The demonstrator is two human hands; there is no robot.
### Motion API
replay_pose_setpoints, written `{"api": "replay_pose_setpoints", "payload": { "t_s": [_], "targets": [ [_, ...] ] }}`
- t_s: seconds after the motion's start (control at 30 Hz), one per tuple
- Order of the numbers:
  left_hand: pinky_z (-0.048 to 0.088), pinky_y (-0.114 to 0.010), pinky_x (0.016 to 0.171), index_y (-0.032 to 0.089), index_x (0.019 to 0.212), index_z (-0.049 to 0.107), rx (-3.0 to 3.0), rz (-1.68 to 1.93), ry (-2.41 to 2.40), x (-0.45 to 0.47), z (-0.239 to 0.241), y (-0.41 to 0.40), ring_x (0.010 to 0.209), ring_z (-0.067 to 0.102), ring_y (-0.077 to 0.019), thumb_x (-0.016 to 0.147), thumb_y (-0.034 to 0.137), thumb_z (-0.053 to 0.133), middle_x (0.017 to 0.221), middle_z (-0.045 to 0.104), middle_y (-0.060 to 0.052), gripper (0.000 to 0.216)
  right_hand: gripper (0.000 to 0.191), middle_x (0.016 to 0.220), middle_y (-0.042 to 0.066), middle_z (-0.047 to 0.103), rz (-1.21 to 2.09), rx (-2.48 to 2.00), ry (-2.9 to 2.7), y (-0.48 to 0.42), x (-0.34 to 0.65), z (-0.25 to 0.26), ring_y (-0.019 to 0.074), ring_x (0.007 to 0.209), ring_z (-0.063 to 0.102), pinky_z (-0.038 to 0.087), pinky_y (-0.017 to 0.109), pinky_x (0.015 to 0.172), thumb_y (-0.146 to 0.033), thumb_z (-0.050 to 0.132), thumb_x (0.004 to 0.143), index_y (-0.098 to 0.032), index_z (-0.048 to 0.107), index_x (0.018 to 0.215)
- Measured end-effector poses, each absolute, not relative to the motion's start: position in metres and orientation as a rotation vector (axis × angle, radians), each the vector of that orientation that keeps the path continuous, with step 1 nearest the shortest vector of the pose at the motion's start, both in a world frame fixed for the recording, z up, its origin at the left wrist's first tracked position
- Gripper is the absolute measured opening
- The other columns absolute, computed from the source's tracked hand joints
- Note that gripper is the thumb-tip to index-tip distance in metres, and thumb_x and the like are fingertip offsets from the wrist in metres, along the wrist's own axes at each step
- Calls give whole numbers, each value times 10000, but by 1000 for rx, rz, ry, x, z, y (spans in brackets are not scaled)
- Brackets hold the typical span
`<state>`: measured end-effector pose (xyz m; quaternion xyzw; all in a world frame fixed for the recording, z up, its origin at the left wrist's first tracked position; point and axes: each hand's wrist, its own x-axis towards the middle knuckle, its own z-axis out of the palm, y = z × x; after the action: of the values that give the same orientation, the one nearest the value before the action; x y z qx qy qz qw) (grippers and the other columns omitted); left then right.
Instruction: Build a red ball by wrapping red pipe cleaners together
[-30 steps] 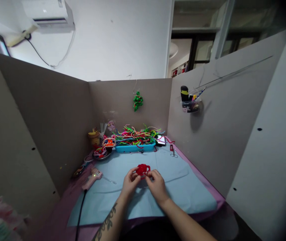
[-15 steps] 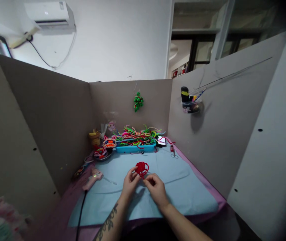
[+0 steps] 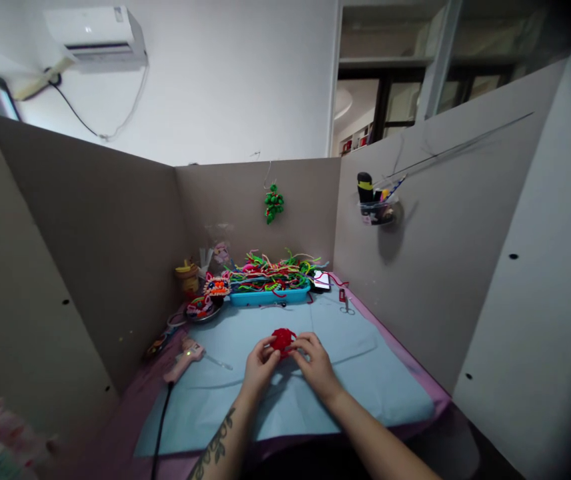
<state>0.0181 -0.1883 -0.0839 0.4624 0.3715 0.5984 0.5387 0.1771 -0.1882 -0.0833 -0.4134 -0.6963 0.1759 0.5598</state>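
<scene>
My left hand point(image 3: 259, 365) and right hand point(image 3: 318, 365) meet in front of me, backs up, with the fingers curled inward and pinched toward each other, the two sets of fingertips almost touching. Both wrists angle in. My left forearm point(image 3: 214, 445), tattooed on its upper side, comes in from below. My right forearm point(image 3: 373, 440), bare, slants in from the lower right.

Grey partition panels point(image 3: 90, 227) around desk, white wall point(image 3: 225, 73), air conditioner point(image 3: 94, 35), dark doorway point(image 3: 390, 100)
</scene>
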Motion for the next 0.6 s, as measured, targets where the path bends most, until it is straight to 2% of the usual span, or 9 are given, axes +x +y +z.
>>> {"api": "replay_pose_setpoints", "payload": {
  "t_s": [0.47,0.6],
  "targets": [
    [468,-291,638,150,967,649,1166,1378,904,18,-84,-189,604,628,-164,577,458,817,683,714,-60,525,159,786,55,650,520,-1121,-1413,-171,178,-99,211,748,592,478,341,725,-323,633,730,-178,685,766],
    [466,-291,636,155,947,657,1145,1394,915,17,-82,-190,587,619,-161,564,437,828,655,697,-45,506,206,858,91,665,525,-1103,-1435,-164,178,-111,244,846,616,489,385,797,-360,635,739,-190,729,810]
  ]
}}
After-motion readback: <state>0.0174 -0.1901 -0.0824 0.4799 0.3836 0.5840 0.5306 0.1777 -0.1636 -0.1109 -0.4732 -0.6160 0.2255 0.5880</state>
